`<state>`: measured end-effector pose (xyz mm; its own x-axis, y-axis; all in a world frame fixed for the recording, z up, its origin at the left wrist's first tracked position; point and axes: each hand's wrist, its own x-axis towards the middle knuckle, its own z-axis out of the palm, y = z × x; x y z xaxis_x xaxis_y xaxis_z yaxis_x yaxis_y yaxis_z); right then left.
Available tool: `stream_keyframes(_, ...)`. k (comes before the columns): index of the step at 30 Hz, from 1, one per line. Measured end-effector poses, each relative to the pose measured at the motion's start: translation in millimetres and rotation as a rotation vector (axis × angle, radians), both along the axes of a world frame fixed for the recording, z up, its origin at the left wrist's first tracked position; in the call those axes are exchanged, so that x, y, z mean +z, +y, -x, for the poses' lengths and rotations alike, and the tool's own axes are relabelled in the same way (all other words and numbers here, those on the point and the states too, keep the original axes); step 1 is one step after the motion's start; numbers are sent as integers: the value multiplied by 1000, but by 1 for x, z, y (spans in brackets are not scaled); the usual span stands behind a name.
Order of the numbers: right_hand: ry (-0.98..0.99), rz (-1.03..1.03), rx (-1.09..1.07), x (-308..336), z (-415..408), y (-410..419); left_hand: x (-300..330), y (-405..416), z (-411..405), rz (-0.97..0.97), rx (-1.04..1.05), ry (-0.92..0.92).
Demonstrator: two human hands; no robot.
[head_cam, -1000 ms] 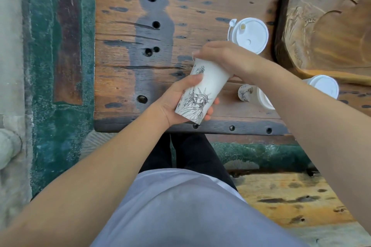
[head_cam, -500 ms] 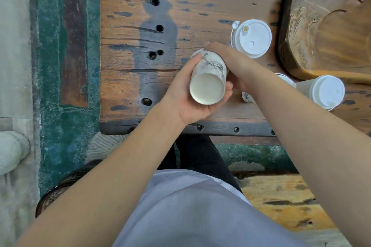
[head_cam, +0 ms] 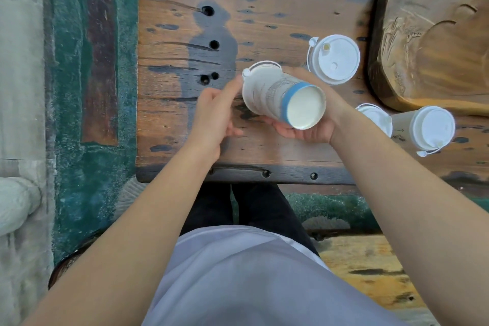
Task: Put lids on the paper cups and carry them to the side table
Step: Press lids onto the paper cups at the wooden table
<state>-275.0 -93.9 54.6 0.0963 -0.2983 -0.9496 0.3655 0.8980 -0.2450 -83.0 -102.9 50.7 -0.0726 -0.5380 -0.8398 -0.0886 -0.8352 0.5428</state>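
A white paper cup (head_cam: 275, 98) with a line drawing and a blue band at its base is tipped over the wooden table (head_cam: 185, 42), base toward me. A white lid (head_cam: 260, 67) sits on its far end. My right hand (head_cam: 307, 131) grips the cup from below, fingers curled round its far side. My left hand (head_cam: 214, 114) is just left of it, its straight fingertips touching the lid's rim. A lidded cup (head_cam: 334, 59) stands behind, and another lidded cup (head_cam: 426, 127) lies on its side at the right.
A further white lid (head_cam: 377, 116) shows partly behind my right forearm. A large carved wooden slab (head_cam: 434, 34) fills the table's right back corner. Teal carpet (head_cam: 79, 167) lies left of the table. The table's front edge (head_cam: 264, 173) is close to my legs.
The cup has passed from my left hand's grip into my right hand and swung right, base still facing me. My left hand has let go and shifted left to the lid's rim.
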Motion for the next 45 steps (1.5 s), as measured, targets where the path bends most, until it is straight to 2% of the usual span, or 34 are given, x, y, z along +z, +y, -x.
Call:
stream_keyframes(1, -37, -18, -58, -1, 0, 3, -5, 2, -4, 22, 16, 33)
stream_keyframes(5, -240, 14, -292, -7, -13, 22, -20, 6, -13, 41, 2, 512)
stream_keyframes(7, -329, 48, -377, -12, -19, 32, -20, 2, -12, 112, -63, 650)
stream_keyframes(10, -519, 51, -442, -13, -24, 40, -12, -6, -8, 243, -240, 666)
stream_keyframes(12, -644, 51, -435, -12, -23, 41, -5, -11, -10, 248, -278, 673)
stream_keyframes(15, -700, 77, -342, -12, -16, 42, 0, -16, -13, 249, -309, 664)
stream_keyframes(17, -587, 100, -283, -9, -10, 42, 2, -17, -16, 275, -298, 624)
stream_keyframes(19, -378, 104, -252, -6, -4, 44, 2, -16, -22, 331, -292, 545)
stream_keyframes(22, -99, 147, -177, -1, 9, 48, 4, -16, -32, 460, -364, 327)
stream_keyframes(25, 175, 301, -10, -1, 14, 54, 5, -13, -34, 579, -528, 41)
stream_keyframes(28, 465, 520, 257, 8, 2, 52, 2, -5, -27, 697, -678, -198)
stream_keyframes(31, 513, 603, 315, 13, -21, 45, -8, 4, -16, 851, -740, -340)
stream_keyframes(35, 498, 584, 165, 1, -40, 44, -21, 15, -6, 1011, -742, -363)
stream_keyframes(39, 497, 541, 109, -9, -39, 49, -26, 24, -10, 791, -636, -219)
stream_keyframes(45, 631, 605, 228, -18, -50, 52, -39, 38, -13, 733, -657, -237)
